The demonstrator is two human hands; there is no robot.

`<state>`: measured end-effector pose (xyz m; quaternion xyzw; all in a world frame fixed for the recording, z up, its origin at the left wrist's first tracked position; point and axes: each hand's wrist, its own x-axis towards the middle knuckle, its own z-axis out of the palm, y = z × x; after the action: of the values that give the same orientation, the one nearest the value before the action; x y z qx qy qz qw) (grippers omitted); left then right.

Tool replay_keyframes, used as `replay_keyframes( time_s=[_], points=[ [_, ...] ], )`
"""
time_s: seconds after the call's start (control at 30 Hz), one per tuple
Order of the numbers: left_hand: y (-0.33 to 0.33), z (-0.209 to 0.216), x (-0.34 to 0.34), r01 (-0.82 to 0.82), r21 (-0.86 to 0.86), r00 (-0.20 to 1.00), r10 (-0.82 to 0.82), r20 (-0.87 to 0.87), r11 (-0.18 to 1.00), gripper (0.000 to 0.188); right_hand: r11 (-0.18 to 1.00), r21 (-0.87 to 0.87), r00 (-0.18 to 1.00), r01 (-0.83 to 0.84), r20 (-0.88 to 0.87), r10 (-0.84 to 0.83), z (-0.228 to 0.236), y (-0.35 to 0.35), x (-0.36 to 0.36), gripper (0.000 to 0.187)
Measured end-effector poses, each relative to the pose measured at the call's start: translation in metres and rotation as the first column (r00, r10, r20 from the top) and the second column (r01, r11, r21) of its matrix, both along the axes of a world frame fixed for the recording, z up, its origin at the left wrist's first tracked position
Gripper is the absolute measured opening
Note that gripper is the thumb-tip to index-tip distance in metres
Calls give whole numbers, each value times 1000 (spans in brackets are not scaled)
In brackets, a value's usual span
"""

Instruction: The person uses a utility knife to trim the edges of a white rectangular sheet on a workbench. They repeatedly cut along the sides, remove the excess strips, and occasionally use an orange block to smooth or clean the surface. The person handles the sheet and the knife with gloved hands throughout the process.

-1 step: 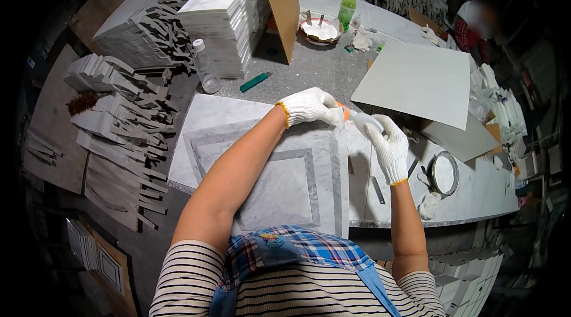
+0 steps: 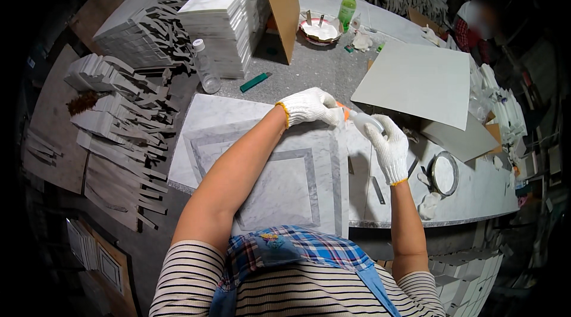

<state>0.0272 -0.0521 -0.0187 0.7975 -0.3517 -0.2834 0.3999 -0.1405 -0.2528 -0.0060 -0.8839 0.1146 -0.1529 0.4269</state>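
Note:
A marble panel (image 2: 279, 183) with grey inlaid bands lies in front of me, partly hidden by my left forearm. My left hand (image 2: 309, 107), in a white knit glove, is over the panel's far right corner. Its fingers are curled together against the orange tip of a translucent squeeze bottle (image 2: 364, 122); what lies between them is hidden. My right hand (image 2: 388, 147), gloved likewise, grips that bottle, which is tilted with its tip toward the left hand. Below the right hand a dark flat strip (image 2: 378, 190) rests on the table.
Marble tiles (image 2: 217, 34) stand stacked behind a clear bottle (image 2: 206, 67) and a green-handled cutter (image 2: 256, 82). Farther back are a bowl of white paste (image 2: 321, 30) and a green bottle (image 2: 347, 12). To the right lie a pale board (image 2: 416, 82) and a round tin (image 2: 444, 173). A person (image 2: 473, 28) is at far right.

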Motion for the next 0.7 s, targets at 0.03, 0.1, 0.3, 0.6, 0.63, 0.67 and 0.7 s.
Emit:
replay_keyframes(
  time_s=[0.03,0.1,0.3,0.6,0.63,0.67,0.7],
  points=[
    [0,0,0,-3,2,1000,3,-4,1000,54,1000,-7,1000,-1,16,2,-1,0,1,34],
    [0,-3,1,-10,-14,1000,9,-12,1000,55,1000,-22,999,-4,49,5,-5,-1,2,35],
    [1,-1,0,-3,-21,1000,3,-22,1000,58,998,-66,997,1,76,4,-9,-3,4,35],
    [1,3,0,9,5,1000,-10,18,1000,66,997,-81,997,4,77,2,-5,-1,4,35],
    [1,3,0,5,0,1000,-5,15,1000,67,996,-90,997,6,78,1,-4,-1,5,35],
    [1,3,0,8,1,1000,-8,16,1000,67,995,-100,997,9,78,-1,-5,-1,5,35],
    [1,3,0,10,2,1000,-10,17,1000,67,994,-109,997,12,77,-4,-5,-2,5,35]
  ],
)
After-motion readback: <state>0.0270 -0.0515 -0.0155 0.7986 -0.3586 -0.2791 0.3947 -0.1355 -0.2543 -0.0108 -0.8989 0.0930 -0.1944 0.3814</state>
